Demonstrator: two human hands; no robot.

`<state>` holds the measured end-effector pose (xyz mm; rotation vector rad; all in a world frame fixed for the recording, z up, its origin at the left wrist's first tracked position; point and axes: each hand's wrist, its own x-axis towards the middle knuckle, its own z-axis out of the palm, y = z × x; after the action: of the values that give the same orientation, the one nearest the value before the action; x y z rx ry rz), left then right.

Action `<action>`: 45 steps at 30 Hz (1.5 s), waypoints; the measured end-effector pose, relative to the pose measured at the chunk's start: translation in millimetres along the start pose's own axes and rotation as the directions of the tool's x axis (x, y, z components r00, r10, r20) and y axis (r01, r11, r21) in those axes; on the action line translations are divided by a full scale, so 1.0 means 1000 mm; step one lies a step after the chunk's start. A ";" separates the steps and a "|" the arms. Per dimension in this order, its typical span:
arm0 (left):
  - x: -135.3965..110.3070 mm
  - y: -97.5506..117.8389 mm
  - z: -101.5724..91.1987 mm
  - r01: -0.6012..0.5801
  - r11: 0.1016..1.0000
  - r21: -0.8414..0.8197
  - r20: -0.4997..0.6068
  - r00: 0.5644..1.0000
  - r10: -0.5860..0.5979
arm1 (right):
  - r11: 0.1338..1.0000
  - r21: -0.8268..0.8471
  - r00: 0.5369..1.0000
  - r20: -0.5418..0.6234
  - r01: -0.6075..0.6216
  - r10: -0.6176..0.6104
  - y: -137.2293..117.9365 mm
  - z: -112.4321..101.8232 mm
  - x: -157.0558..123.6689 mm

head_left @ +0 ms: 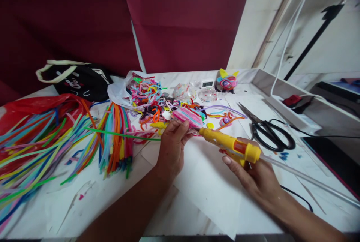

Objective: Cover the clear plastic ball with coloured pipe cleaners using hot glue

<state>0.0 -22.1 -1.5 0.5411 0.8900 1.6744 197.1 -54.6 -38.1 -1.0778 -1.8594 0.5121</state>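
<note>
In the middle of the head view, my left hand is closed on a small craft piece covered in pink and light blue pipe cleaners. My right hand grips a yellow hot glue gun by its handle. The gun's nozzle points left and sits close to the underside of the craft piece; whether they touch I cannot tell. A long clear glue stick runs out of the gun's back to the right. White paper lies beneath both hands.
Pipe cleaners in many colours cover the left side. Cut pieces are heaped behind my hands. Black-handled scissors lie right, near a white power strip. A finished-looking eared figure and a small digital clock stand at the back.
</note>
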 end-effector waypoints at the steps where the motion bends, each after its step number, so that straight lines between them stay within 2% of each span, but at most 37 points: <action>1: 0.000 0.000 0.000 0.000 1.000 -0.003 0.000 1.000 0.000 | 1.000 -0.002 1.000 0.002 0.000 0.000 0.001 0.000 -0.001; 13: -0.003 0.001 0.003 -0.006 1.000 -0.010 0.003 1.000 0.006 | 1.000 -0.023 1.000 -0.010 0.010 -0.011 0.008 0.003 -0.007; 23: -0.004 0.000 0.003 0.001 1.000 -0.002 0.007 1.000 -0.001 | 0.999 0.044 1.000 -0.017 0.003 -0.002 0.017 0.008 -0.011; 32: -0.004 0.001 0.003 0.014 1.000 -0.028 -0.014 1.000 -0.015 | 0.996 -0.084 0.999 -0.008 0.035 -0.036 0.018 0.007 -0.013; 38: -0.003 0.002 0.003 0.019 0.999 -0.036 -0.015 1.000 -0.020 | 0.978 -0.164 0.989 -0.048 0.127 -0.136 0.016 0.005 -0.012; 45: -0.001 0.001 0.001 0.011 0.999 -0.031 -0.015 1.000 -0.011 | 0.972 -0.197 0.990 -0.040 0.127 -0.137 0.012 0.004 -0.013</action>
<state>0.7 -23.0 -0.3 0.5026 0.8753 1.6813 201.9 -58.4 -55.4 -1.0741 -1.9478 0.2254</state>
